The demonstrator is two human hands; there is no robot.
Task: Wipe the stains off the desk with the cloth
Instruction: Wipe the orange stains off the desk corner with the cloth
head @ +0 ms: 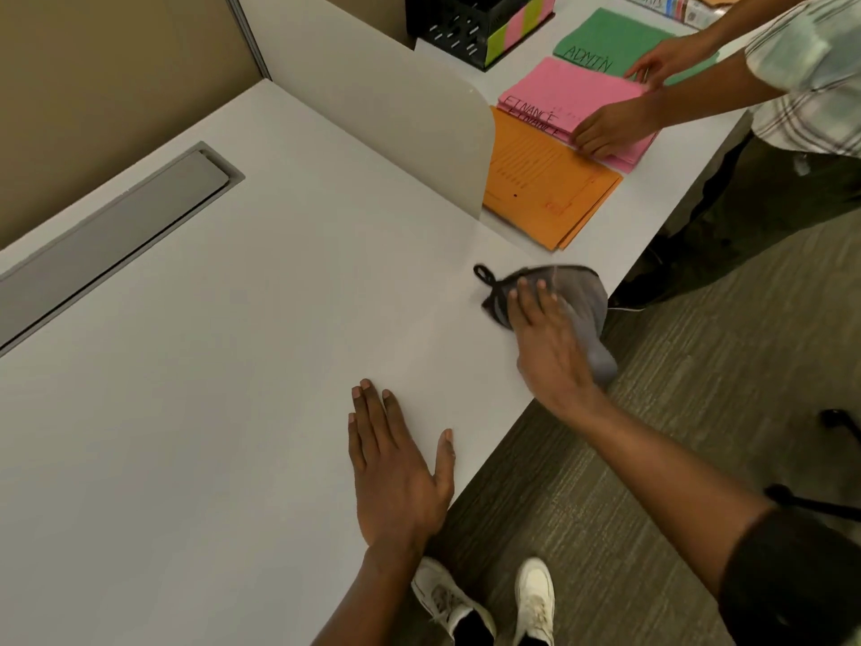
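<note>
I can't make out any stains on the pale counter (233,366); its surface reads as plain from here. My right hand (547,347) blurs a little and covers much of the one grey cloth (577,296), which sits at about 2 o'clock near the counter's front edge, part of it hanging past that edge. The hand lies spread flat, pressing down on the cloth rather than clenching it. My left hand (396,468) rests open, palm down, on the bare counter at 6 o'clock, well apart from the cloth. A low white divider (419,128) at 1 o'clock hides part of the orange folders (545,188). Beyond it I count three folder colours: orange, pink (573,100) and green (605,39). Another person's two hands (605,132) rest on the pink stack.
</note>
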